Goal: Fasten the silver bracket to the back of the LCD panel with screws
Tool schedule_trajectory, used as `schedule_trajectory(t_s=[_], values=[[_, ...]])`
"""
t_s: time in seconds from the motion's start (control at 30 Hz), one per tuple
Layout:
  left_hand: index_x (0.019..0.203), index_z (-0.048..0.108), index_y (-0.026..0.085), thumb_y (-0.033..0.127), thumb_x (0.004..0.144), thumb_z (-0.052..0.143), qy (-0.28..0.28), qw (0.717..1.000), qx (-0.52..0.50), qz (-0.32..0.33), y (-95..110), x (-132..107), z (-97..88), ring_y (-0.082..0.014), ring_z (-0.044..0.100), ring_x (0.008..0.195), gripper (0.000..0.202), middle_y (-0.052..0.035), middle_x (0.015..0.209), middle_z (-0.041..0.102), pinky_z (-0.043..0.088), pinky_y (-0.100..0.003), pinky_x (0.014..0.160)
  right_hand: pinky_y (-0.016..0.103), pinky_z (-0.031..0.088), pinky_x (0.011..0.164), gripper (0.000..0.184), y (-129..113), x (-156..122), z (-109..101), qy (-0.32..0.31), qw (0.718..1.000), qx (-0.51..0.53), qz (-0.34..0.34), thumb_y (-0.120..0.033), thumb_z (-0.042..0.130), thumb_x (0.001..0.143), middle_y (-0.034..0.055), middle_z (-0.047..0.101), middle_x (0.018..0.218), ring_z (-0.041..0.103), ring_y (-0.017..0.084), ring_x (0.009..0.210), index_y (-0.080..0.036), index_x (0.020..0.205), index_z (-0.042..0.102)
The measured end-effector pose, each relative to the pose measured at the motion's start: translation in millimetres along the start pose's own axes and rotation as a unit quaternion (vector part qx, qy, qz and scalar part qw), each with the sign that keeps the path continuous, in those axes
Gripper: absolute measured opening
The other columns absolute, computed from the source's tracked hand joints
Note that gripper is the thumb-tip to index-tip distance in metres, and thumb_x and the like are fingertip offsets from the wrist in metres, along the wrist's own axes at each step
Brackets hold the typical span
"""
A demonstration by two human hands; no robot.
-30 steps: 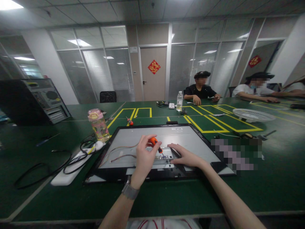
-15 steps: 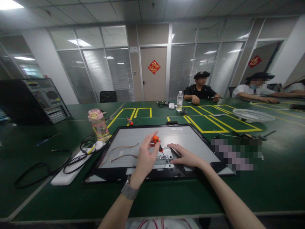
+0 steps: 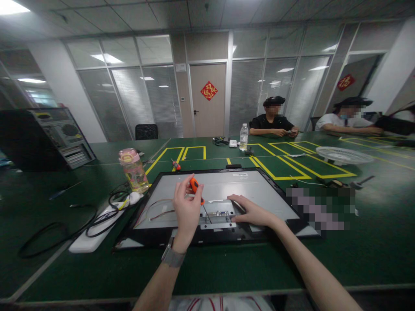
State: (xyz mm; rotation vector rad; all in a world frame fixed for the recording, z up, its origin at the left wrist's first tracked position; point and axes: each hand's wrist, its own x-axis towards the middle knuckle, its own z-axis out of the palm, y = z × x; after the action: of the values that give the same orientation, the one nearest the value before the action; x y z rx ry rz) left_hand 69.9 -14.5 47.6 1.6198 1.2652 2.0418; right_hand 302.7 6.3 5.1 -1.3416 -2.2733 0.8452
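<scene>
Through the head camera I had the left hand (image 3: 187,207) closed on an orange-and-black screwdriver (image 3: 193,185), its handle pinched between thumb and fingers and its shaft slanting down to the right. The tip ended at a metal bracket (image 3: 215,225) just below and right of the grip; whether it touched a screw I could not tell. My right hand (image 3: 249,211) was spread with nothing clasped, thumb and fingertips at the bracket's right end.

Both hands were over a flat display panel (image 3: 266,185), lying grey back upward on the green table (image 3: 246,268). Small connectors (image 3: 222,213) sat in the bracket, right of the grip, and thin wires (image 3: 162,213) ran out to its left.

For writing, I found a white label (image 3: 240,175) on the panel, beyond and right of the grip, too small to read. The water bottle (image 3: 244,137) farther off carried a label I could not read either. On the door (image 3: 214,116) straight beyond the grip, a red diamond sign (image 3: 209,91) bore gold characters; I made out 招 and 进. Far to the right, a second red sign (image 3: 346,82) read 福.

Left of the grip stood a pink-lidded cup (image 3: 135,172), with a white power strip (image 3: 87,239) nearer me.
</scene>
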Motion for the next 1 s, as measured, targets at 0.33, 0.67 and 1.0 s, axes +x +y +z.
schedule_trajectory(t_s=[0.33, 0.67, 1.0], values=[[0.114, 0.065, 0.022, 0.022, 0.083, 0.067, 0.017, 0.994, 0.070, 0.085, 4.3, -3.5, -1.2, -0.0095, 0.056, 0.068, 0.031, -0.0013, 0.087, 0.051, 0.053, -0.015, 0.049, 0.048, 0.017, 0.119, 0.080, -5.8, -2.0, -1.7, -0.009, 1.000, -0.003, 0.016, -0.047, 0.069, 0.077, 0.0113, 0.033, 0.155, 0.023, 0.032, 0.145, -0.019, 0.145, 0.039], [0.112, 0.065, 0.022, 0.023, 0.082, 0.067, -0.010, 0.995, 0.069, 0.075, 0.6, -5.8, 1.5, -0.0121, 0.056, 0.071, 0.030, -0.0019, 0.087, 0.052, 0.054, -0.018, 0.051, 0.049, 0.017, 0.119, 0.078, -1.5, -0.5, -0.6, -0.004, 1.000, 0.001, 0.005, -0.046, 0.069, 0.076, 0.0114, 0.034, 0.154, 0.022, 0.032, 0.145, -0.019, 0.144, 0.041], [0.101, 0.062, 0.020, 0.022, 0.089, 0.053, -0.091, 0.995, -0.043, 0.015, -2.5, -5.2, 1.2, -0.0158, 0.062, 0.084, 0.016, -0.0042, 0.093, 0.059, 0.053, -0.028, 0.076, 0.048, 0.016, 0.119, 0.079, -2.7, -0.3, -0.3, -0.004, 1.000, 0.001, 0.008, -0.048, 0.068, 0.076, 0.0120, 0.034, 0.154, 0.022, 0.031, 0.145, -0.018, 0.144, 0.040]])
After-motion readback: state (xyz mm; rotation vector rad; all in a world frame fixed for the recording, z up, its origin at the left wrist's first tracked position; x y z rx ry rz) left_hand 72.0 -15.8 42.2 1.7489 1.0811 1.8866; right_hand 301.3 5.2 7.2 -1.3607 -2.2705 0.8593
